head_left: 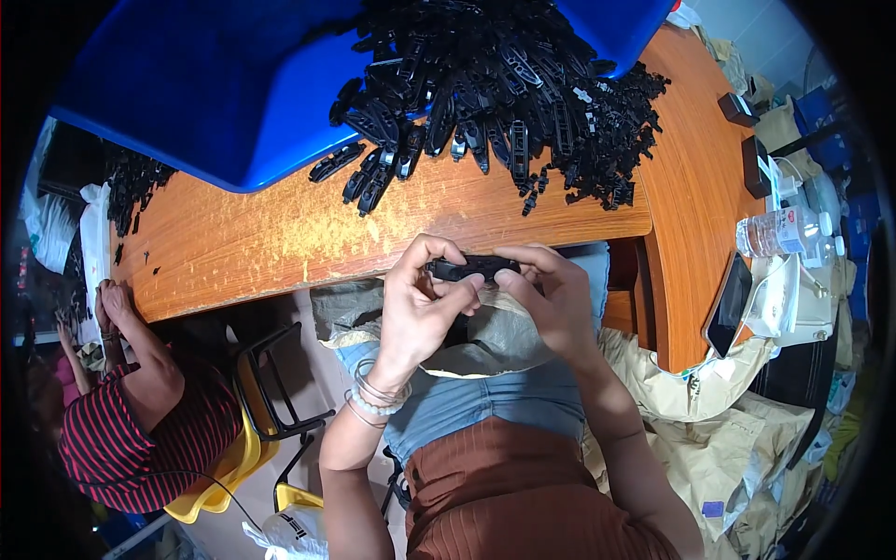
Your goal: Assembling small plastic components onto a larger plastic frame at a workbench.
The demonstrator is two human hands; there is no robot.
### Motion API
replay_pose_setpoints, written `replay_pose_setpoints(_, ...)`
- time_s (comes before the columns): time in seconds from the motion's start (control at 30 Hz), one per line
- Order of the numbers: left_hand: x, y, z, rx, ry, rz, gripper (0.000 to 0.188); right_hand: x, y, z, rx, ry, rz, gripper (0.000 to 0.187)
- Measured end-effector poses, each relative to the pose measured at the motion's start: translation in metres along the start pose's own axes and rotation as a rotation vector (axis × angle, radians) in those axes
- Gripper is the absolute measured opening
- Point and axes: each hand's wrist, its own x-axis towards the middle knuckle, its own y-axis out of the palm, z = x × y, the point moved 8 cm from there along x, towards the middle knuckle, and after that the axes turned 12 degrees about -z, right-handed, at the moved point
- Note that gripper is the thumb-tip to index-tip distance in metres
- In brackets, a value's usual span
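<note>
Between both hands, just off the table's near edge and above my lap, is a long black plastic part (474, 267). The fingers of my left hand (427, 297) pinch its left end, thumb on the near side. On its right end the thumb and fingers of my right hand (551, 291) are closed. Fingertips cover much of the part, so its details are hidden. Below the hands an open bag (509, 341) with a grey lining rests on my lap. Beyond them, a big heap of similar black plastic parts (471, 89) spreads over the wooden table (308, 233).
A large blue bin (210, 103) lies at the far left of the heap. Small black pieces (616, 131) are piled on its right. A water bottle (775, 233) and a phone (728, 303) lie at right. Another person in a striped shirt (149, 420) sits at left.
</note>
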Motion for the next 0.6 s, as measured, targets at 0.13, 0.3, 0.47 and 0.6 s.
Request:
replay_pose_setpoints(0.13, -0.001, -0.002, -0.001, 0.033, 0.012, -0.034, 0.019, 0.000, 0.002, -0.003, -0.020, -0.027, -0.005, 0.023)
replay_pose_setpoints(0.3, 0.016, -0.020, -0.007, 0.368, 0.247, 0.032, 0.017, -0.004, 0.006, -0.001, 0.026, -0.045, 0.221, 0.019)
replay_pose_setpoints(0.47, 0.045, -0.047, -0.056, 1.085, 0.976, -0.593, 0.012, 0.008, 0.001, -0.001, -0.084, -0.191, 0.188, 0.015)
replay_pose_setpoints(0.6, 0.059, -0.060, -0.044, 1.195, 0.853, -0.567, 0.019, 0.044, -0.023, 0.008, -0.545, -0.580, -0.214, 0.016)
